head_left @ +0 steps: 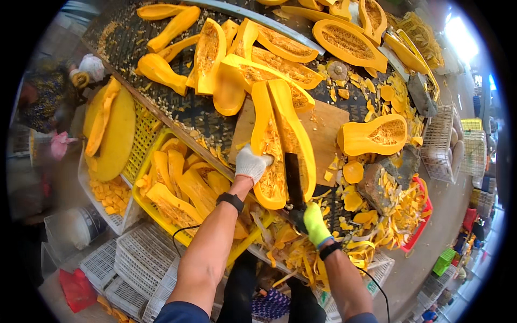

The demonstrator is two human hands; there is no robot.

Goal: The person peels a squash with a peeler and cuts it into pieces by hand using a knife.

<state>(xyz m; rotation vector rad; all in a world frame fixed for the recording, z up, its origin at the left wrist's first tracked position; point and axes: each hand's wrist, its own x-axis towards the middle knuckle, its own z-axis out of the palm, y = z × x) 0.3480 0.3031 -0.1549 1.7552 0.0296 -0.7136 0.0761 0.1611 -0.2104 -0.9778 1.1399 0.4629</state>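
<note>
A long orange squash, split lengthwise, stands out on a wooden board [329,121] in front of me. Its left half [264,116] and right half [302,145] lean apart, showing stringy, seedy insides. My left hand [251,164], in a white glove, is closed on the left half's edge, with the thumb over the cut side. My right hand [315,225], in a yellow-green glove, grips the handle of a knife [294,180]. The wide dark blade lies against the lower part of the right half. Fingers behind the left half are hidden.
Several halved squashes [209,56] lie across the dark table. Another half [372,135] rests to the right, near peelings and a stone [379,180]. A yellow crate [141,200] holds cut squash. Another person's gloved hand [91,67] shows at far left.
</note>
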